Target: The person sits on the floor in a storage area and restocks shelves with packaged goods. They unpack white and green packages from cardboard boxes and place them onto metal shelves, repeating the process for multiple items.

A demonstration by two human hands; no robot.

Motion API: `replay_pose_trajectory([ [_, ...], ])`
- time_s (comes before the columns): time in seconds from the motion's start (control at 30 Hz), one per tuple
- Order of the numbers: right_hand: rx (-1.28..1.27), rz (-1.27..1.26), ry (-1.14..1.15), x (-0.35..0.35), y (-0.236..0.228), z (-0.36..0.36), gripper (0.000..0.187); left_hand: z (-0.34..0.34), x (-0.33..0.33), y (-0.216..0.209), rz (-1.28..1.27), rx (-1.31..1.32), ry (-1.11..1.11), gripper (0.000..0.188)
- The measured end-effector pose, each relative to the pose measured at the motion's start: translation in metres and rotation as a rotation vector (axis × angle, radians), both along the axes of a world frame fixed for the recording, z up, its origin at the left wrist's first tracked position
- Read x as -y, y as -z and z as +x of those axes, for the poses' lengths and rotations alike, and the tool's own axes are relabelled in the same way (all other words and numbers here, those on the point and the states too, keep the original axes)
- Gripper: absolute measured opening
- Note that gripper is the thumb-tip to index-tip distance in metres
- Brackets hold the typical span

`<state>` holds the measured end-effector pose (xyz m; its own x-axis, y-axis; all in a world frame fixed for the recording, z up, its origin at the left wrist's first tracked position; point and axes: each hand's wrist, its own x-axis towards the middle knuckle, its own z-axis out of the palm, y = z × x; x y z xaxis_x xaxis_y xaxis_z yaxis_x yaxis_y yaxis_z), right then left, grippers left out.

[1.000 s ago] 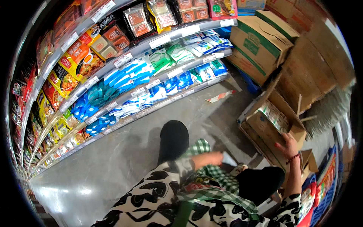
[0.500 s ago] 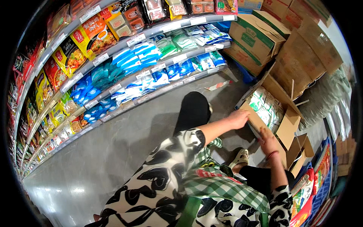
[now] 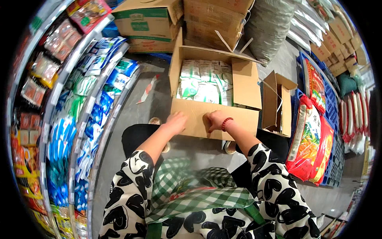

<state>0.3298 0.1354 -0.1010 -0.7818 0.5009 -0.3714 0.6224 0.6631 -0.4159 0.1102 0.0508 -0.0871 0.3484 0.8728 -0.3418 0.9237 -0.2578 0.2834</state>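
An opened cardboard box point(image 3: 242, 85) stands in front of me, its flaps spread outward. Inside lie several white-and-green plastic packets point(image 3: 205, 75), packed side by side. My left hand point(image 3: 176, 122) is closed on the left part of the box's near flap. My right hand point(image 3: 218, 119), with a red bead bracelet at the wrist, has its fingers curled against the middle of the same flap; its fingertips are partly hidden.
Shelves with blue, white and green packets point(image 3: 61, 139) run along my left. Behind stand closed cartons point(image 3: 147, 26) and a grey-green sack point(image 3: 268, 28). To the right are a smaller open box point(image 3: 274, 103) and red bags point(image 3: 306, 135) on a blue pallet point(image 3: 336, 153). A paper scrap point(image 3: 148, 89) lies on the floor.
My view has swung right, so the box now sits centrally before me. Both hands stay at its near flap. The right hand has curled in more against the cardboard.
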Motion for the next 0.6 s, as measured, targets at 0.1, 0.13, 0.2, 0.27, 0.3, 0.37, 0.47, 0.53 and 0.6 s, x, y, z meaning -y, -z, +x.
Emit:
replay_pose_trajectory([
  [0.1,0.127,0.18,0.071,0.004,0.034,0.005,0.035,0.011,-0.021,0.005,0.039,0.031,-0.023,0.049],
  [0.13,0.064,0.338,0.137,0.014,0.048,0.008,0.032,0.02,-0.029,-0.003,0.159,0.089,0.0,0.056],
  [0.2,0.017,0.269,0.199,0.025,0.046,-0.001,0.022,0.016,-0.043,0.0,0.342,0.137,0.096,0.081],
  [0.27,-0.1,0.136,0.247,0.029,0.032,0.0,0.017,0.013,-0.057,0.014,0.173,0.088,0.139,0.086],
  [0.3,-0.222,0.062,0.267,0.023,0.019,0.0,0.018,0.003,-0.07,0.019,0.109,0.045,0.155,0.088],
  [0.37,-0.31,0.091,0.481,0.01,-0.001,0.014,0.024,-0.006,-0.097,0.04,0.025,0.099,0.228,0.093],
  [0.47,-0.232,0.604,0.758,-0.026,-0.027,0.042,0.053,-0.009,-0.112,0.034,-0.187,0.11,0.172,0.08],
  [0.53,0.047,0.592,1.042,-0.043,-0.018,0.059,0.089,0.0,-0.113,0.029,-0.172,0.096,0.138,0.075],
  [0.6,0.311,0.379,1.142,-0.051,-0.004,0.063,0.094,0.004,-0.111,0.018,-0.242,0.098,0.115,0.068],
])
